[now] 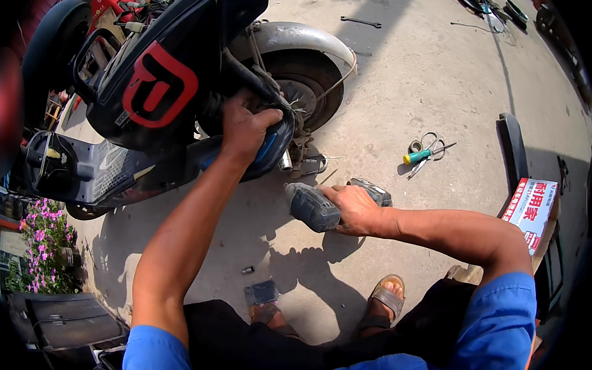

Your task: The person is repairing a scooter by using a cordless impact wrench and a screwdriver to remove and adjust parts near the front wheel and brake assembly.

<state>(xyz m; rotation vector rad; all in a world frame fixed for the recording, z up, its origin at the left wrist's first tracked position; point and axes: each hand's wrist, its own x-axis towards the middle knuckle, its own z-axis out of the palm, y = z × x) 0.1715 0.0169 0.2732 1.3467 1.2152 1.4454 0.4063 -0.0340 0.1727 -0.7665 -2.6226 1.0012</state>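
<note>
My right hand (357,211) is wrapped round the handle of a dark grey cordless impact wrench (315,207). The tool's nose points left toward the scooter, and its battery (375,190) sticks out beyond my fist. My left hand (245,125) grips the edge of a dark plastic body panel (269,153) on the electric scooter (206,53), close to the wheel (314,85). The thumb lies on the panel's outside; the other fingers are partly hidden. Between panel and tool, a shiny metal cylinder (286,162) and other metal parts show below the wheel.
Scissors (425,166) and a green-and-yellow screwdriver (419,156) lie on the concrete at right. An open-end wrench (361,21) is farther off. By my feet are a small metal socket (247,270) and a dark flat piece (261,292). A printed box (530,212) stands at far right.
</note>
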